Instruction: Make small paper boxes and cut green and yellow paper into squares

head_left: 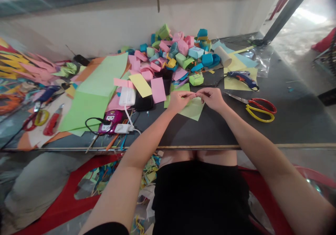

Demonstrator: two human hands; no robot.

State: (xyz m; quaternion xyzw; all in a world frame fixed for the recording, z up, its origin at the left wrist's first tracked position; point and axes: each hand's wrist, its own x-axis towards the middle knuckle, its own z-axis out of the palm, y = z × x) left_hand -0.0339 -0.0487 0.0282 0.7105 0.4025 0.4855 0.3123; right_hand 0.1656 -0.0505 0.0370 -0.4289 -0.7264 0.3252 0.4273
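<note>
Your left hand [179,100] and right hand [212,98] met fingertip to fingertip, each grip pinching the top edge of a green sheet [193,109] lying on the bench [288,123]. Your fingers hid that edge. Scissors [258,108] lay right of it.

no legible text (anywhere) — none

On my feed, red-and-yellow scissors [258,108] lie on the dark tabletop [288,123], with a blue glue gun [243,78] beyond them on yellow paper. A heap of folded paper boxes [178,51] sits against the wall. Large green sheets [97,88] spread at left, near a white charger [127,96] and a red cutter [53,122].
</note>
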